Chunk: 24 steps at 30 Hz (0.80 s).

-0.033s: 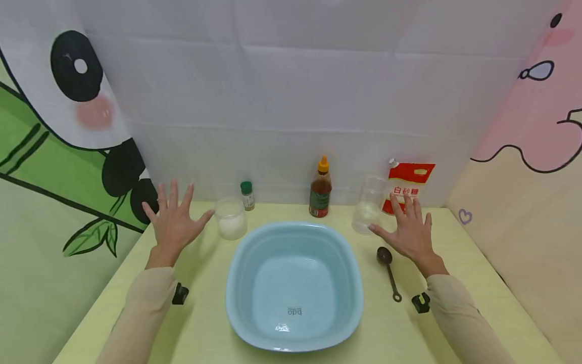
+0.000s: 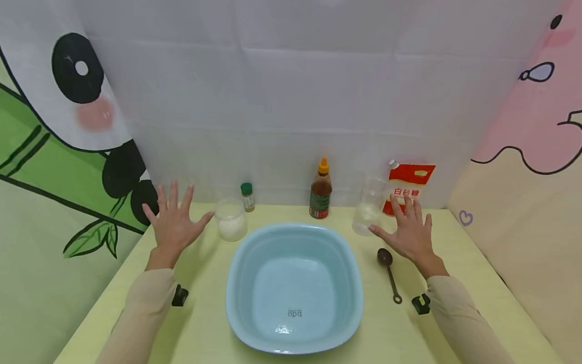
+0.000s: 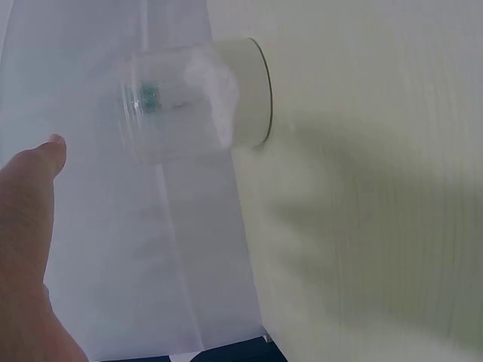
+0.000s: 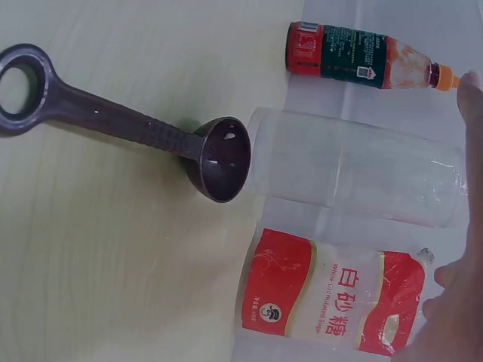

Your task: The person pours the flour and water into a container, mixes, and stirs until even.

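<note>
Fingers spread, my left hand (image 2: 172, 227) hovers over the table's left side and holds nothing. Its thumb points toward a clear glass jar (image 2: 231, 225) with white grains in it. On the other side my right hand (image 2: 411, 235) is also spread, with nothing in its grasp. Before it stand a tall clear glass (image 4: 355, 166) and a red and white bag of white granulated sugar (image 4: 302, 290). A dark brown measuring spoon (image 4: 224, 160) lies beside that hand, bowl toward the glass. Between both hands sits a light blue basin (image 2: 294, 288), with lettering on its bottom.
At the back stand a small green-capped shaker (image 2: 247, 197) and a sauce bottle (image 2: 320, 194) with an orange nozzle. A white cloth wall (image 2: 282, 101) closes off the far edge, and printed cloths hang at both sides. Each sleeve carries a black wrist clip.
</note>
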### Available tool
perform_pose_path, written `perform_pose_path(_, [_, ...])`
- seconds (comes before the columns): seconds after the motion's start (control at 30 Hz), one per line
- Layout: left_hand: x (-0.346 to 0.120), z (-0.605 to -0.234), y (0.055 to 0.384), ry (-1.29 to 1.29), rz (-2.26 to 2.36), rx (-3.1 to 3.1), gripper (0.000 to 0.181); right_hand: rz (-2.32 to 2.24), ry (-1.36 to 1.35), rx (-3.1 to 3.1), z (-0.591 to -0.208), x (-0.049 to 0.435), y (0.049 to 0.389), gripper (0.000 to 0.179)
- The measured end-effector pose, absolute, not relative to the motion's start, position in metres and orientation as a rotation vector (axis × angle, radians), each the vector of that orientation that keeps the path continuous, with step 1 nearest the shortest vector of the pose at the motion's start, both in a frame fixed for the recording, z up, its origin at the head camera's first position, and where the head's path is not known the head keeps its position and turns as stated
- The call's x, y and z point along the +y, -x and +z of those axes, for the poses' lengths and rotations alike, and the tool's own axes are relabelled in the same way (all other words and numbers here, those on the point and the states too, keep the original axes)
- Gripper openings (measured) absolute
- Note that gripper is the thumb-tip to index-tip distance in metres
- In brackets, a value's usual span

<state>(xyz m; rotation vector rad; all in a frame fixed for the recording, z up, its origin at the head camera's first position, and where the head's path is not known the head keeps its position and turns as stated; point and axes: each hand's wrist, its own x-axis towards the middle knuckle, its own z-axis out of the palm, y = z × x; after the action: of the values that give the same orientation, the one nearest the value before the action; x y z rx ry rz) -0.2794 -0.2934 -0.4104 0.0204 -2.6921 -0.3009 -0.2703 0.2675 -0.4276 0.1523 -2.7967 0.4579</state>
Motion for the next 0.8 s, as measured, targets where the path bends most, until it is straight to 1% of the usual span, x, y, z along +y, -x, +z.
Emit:
perform_pose_path(0.17, [-0.295,-0.412,0.279,-0.033,-0.323,-2.693,0.091,0.467,-0.16,-2.81,-0.428,0.264,0.27,0.102])
perform_pose_path(0.3, [-0.296,-0.409,0.279,-0.035,-0.358,-2.673,0.091,0.485,-0.184,-2.805,-0.422,0.261,0.273,0.1])
perform_pose_path(0.53, [-0.3,-0.408,0.278,-0.048,-0.401,-2.651,0.091,0.681,-0.333,-2.8,-0.409,0.256,0.27,0.095])
perform_pose_path(0.8, [-0.305,-0.404,0.275,-0.046,-0.415,-2.672,0.091,0.892,-0.377,-2.871,-0.4,0.252,0.261,0.102])
